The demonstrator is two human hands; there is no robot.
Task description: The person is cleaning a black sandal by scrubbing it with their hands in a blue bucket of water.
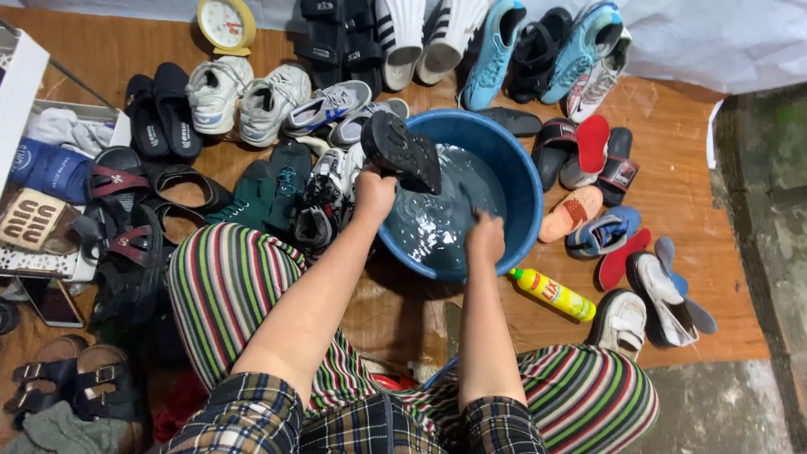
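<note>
My left hand [373, 192] grips a black shoe [402, 153] by its heel end, sole up, over the left rim of a blue basin [525, 189] holding clear water [437, 223]. My right hand [485, 238] is closed inside the basin at the water's near edge; a dark thin object, perhaps a brush, seems to poke out of it, but I cannot make it out. Both bare forearms reach forward over my striped trousers.
Many shoes, sandals and slippers ring the basin on a wooden board. A yellow bottle [555, 294] lies at the basin's near right. A yellow clock [225, 23] stands at the back left. A box of items [42, 168] sits far left; a phone [52, 301] lies below it.
</note>
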